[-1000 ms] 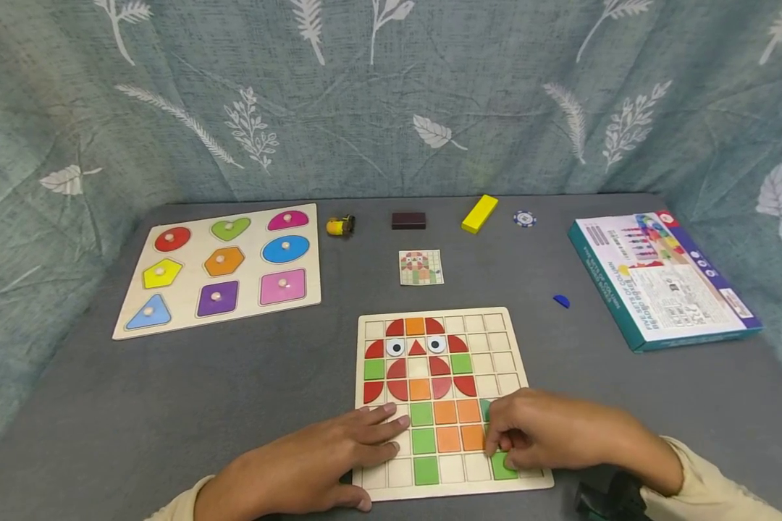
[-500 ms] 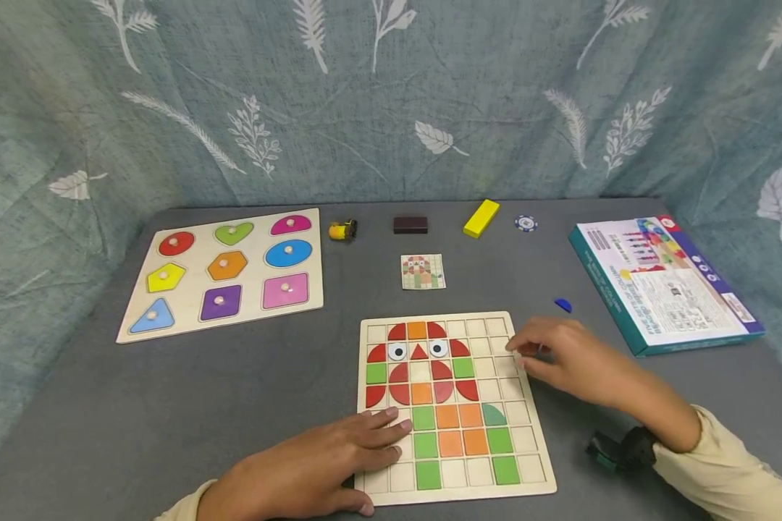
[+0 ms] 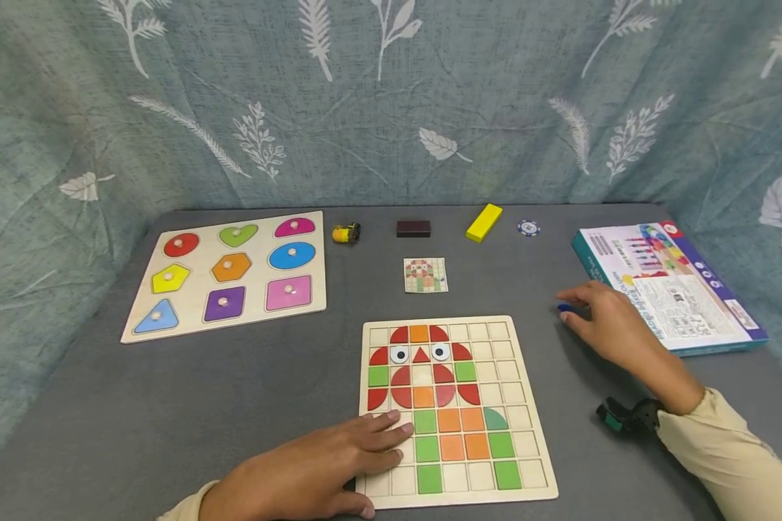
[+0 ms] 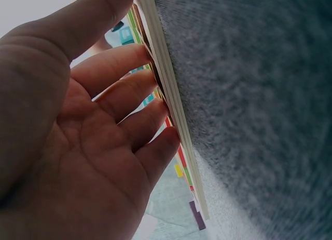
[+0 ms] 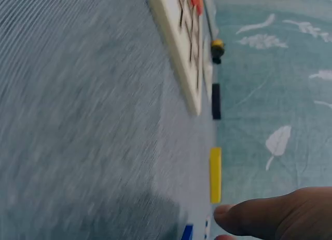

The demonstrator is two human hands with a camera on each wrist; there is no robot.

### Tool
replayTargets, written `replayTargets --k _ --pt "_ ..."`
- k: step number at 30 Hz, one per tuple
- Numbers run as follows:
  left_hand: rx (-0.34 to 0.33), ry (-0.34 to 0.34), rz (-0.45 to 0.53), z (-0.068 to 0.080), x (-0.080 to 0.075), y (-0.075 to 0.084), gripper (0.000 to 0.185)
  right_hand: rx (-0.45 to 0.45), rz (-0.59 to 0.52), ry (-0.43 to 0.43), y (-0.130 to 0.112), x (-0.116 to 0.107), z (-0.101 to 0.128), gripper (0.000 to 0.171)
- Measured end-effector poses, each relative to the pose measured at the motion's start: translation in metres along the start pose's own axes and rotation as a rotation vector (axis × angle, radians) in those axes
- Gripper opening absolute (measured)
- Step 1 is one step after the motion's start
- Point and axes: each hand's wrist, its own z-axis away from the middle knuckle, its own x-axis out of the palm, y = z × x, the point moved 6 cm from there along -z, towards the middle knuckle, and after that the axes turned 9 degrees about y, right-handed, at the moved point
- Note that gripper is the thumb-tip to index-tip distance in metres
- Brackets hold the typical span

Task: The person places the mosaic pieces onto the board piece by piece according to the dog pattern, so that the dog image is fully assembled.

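Observation:
My left hand (image 3: 319, 463) lies spread over the lower left corner of the wooden grid board (image 3: 528, 362); in the left wrist view its fingertips touch the board near the edge. Red, orange and green tiles and two eye discs form a figure in the grid. Right of the board, my right hand (image 3: 615, 329) reaches to a small blue half-round piece (image 3: 564, 307) on the table, forefinger and thumb on either side of it. In the right wrist view a gap shows between a finger (image 5: 259, 216) and the blue piece (image 5: 187, 232).
A small pattern card (image 3: 425, 276) lies beyond the board. Farther back are a toy vehicle (image 3: 347, 233), a dark block (image 3: 413, 229), a yellow block (image 3: 484, 222) and a poker chip (image 3: 529, 228). A knob puzzle (image 3: 195, 268) lies left, a game box (image 3: 684, 289) right.
My right hand has left a green tile at the board's lower right and moved up and right to the blue piece. The left hand stays on the board.

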Motion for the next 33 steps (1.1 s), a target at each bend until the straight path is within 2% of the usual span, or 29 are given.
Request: replayTargets --k 8,22,28,33 --pt "-0.017 -0.006 0.012 0.001 0.001 0.0 0.059 -0.006 0.044 -0.069 0.011 0.009 0.001 0.029" --pt "-0.005 -0.003 0.002 0.001 0.001 0.0 0.059 -0.058 0.12 -0.081 0.01 0.014 -0.009 0.017" --pt "0.004 -0.004 -0.001 0.001 0.002 0.0 0.059 -0.076 0.053 -0.07 0.003 0.013 -0.005 0.018" --pt "0.015 0.007 0.008 -0.001 0.001 -0.001 0.059 -0.172 -0.036 -0.121 -0.01 0.018 0.001 0.014"
